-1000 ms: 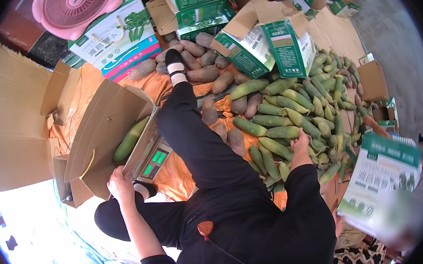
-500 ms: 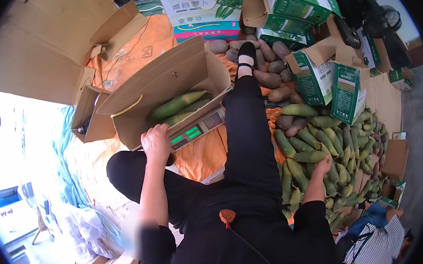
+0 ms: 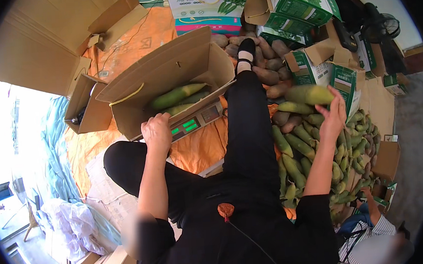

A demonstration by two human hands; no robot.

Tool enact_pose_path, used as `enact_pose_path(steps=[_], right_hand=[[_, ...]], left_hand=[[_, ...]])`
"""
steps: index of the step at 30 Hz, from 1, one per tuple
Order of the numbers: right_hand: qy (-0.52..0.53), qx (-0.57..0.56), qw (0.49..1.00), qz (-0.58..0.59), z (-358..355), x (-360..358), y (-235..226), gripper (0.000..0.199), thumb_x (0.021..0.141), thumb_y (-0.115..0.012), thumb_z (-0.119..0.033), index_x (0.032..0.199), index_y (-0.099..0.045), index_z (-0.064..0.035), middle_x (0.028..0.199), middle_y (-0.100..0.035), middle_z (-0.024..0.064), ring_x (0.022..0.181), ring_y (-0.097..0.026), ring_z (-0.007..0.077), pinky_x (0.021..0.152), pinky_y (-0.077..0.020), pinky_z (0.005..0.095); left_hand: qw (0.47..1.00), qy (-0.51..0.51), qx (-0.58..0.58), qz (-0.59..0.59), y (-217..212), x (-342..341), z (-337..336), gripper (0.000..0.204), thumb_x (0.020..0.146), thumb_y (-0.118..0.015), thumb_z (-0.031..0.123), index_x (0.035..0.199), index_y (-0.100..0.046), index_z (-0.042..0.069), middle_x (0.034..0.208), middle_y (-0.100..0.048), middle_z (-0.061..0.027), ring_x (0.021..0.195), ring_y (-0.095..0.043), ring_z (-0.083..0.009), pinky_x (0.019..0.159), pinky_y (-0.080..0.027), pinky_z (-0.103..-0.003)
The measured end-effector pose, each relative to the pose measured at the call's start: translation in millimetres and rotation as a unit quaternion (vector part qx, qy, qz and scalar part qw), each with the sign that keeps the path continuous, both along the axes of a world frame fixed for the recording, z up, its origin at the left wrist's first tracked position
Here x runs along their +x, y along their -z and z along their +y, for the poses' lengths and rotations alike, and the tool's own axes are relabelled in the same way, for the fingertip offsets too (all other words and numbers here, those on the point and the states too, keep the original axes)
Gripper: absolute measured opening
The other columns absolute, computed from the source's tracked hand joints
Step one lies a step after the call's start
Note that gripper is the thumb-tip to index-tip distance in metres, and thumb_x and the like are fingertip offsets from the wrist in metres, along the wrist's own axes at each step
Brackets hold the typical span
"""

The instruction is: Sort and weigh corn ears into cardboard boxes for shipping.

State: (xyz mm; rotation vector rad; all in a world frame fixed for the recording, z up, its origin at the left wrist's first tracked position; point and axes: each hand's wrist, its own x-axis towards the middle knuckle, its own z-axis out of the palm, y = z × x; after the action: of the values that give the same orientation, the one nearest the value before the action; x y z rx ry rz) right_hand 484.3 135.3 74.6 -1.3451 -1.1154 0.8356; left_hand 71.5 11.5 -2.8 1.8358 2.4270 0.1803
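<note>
Right hand just lifted a green radish off the pile, gripping it; left hand clamps the box edge. Probably boxing next.

Seated person seen from above: black short-sleeved top, black trousers, white sock and black strapped shoe. Both forearms are bare. A small orange clip with a thin dark cable sits on the chest.

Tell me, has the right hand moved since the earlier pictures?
Yes. The right hand rose from the green radish pile, now lifting one radish above it.
</note>
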Motion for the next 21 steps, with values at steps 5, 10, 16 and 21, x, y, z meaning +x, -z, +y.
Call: enact_pose_path(steps=[5, 10, 16, 21], right_hand=[[-0.160, 0.136, 0.971, 0.118, 21, -88, -57, 0.036, 0.101, -0.038, -0.024, 0.115, -0.055, 0.0048, 0.119, -0.057, 0.0143, 0.096, -0.062, 0.0199, 0.067, -0.0573, 0.0297], [-0.254, 0.083, 0.960, 0.084, 33, -173, -40, 0.031, 0.101, -0.036, -0.019, 0.114, -0.057, -0.0013, 0.114, -0.061, 0.0107, 0.092, -0.063, 0.0158, 0.065, -0.0557, 0.0252], [-0.243, 0.250, 0.912, -0.216, 19, -248, 8, 0.045, 0.071, -0.072, -0.008, 0.113, -0.058, -0.0034, 0.121, -0.055, 0.0159, 0.111, -0.051, 0.0354, 0.092, -0.0428, 0.0421], [-0.223, 0.268, 0.916, -0.197, 20, -195, 19, 0.029, 0.071, -0.070, -0.008, 0.099, -0.063, -0.0061, 0.108, -0.060, 0.0106, 0.101, -0.055, 0.0310, 0.088, -0.0446, 0.0416]], left_hand=[[1.000, 0.002, 0.006, -0.006, -1, 2, -2, 0.016, 0.077, -0.055, 0.006, 0.087, -0.066, 0.013, 0.082, -0.064, -0.0047, 0.084, -0.063, -0.0254, 0.075, -0.045, -0.042], [1.000, 0.002, -0.011, 0.014, 3, 0, -1, 0.010, 0.078, -0.058, 0.010, 0.085, -0.064, 0.014, 0.085, -0.064, -0.0043, 0.085, -0.063, -0.0252, 0.075, -0.046, -0.042], [0.999, -0.008, -0.045, 0.004, 10, -6, 3, 0.017, 0.078, -0.059, 0.015, 0.093, -0.066, 0.013, 0.089, -0.067, -0.0072, 0.087, -0.064, -0.0263, 0.071, -0.049, -0.043], [0.999, 0.019, -0.038, -0.016, -4, -1, 6, 0.024, 0.077, -0.062, 0.015, 0.100, -0.065, 0.008, 0.096, -0.066, -0.0122, 0.091, -0.063, -0.0317, 0.074, -0.048, -0.043]])
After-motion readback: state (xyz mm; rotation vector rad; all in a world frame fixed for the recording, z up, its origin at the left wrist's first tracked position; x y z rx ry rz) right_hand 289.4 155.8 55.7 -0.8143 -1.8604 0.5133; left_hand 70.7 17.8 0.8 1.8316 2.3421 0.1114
